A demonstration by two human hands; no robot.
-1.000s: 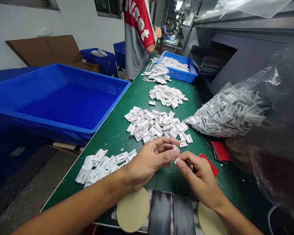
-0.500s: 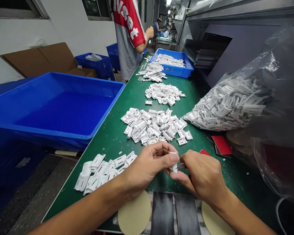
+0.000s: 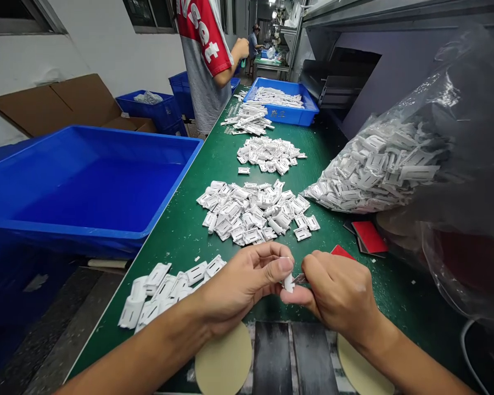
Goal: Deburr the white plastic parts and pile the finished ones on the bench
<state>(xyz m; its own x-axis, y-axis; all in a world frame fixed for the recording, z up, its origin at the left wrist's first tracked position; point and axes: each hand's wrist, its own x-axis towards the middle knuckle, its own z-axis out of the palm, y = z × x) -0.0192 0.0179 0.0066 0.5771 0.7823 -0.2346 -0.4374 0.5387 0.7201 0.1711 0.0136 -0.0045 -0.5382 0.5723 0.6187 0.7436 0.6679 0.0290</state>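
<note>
My left hand (image 3: pixel 257 280) pinches a small white plastic part (image 3: pixel 288 282) between thumb and fingertips, above the green table. Close against it, my right hand (image 3: pixel 341 288) is closed on a thin metal blade (image 3: pixel 300 278), most of which the fingers hide. The right thumb sits just below the white part. Beyond the hands lies a heap of similar slotted white parts (image 3: pixel 251 211). A smaller group of white parts (image 3: pixel 164 288) rests to the left, partly behind my left forearm.
A large blue bin (image 3: pixel 86 186) stands left of the green table (image 3: pixel 177 230). At right are a clear bag of white parts (image 3: pixel 382 170) and red sanding-like pads (image 3: pixel 369 237). A blue tray (image 3: pixel 290 114) and a co-worker (image 3: pixel 206 71) are farther back. Round beige pads (image 3: pixel 223 359) lie in front.
The white part has turned a little in my left fingers, and the blade is slightly farther from it. The whole view has shifted slightly; both hands keep their holds.
</note>
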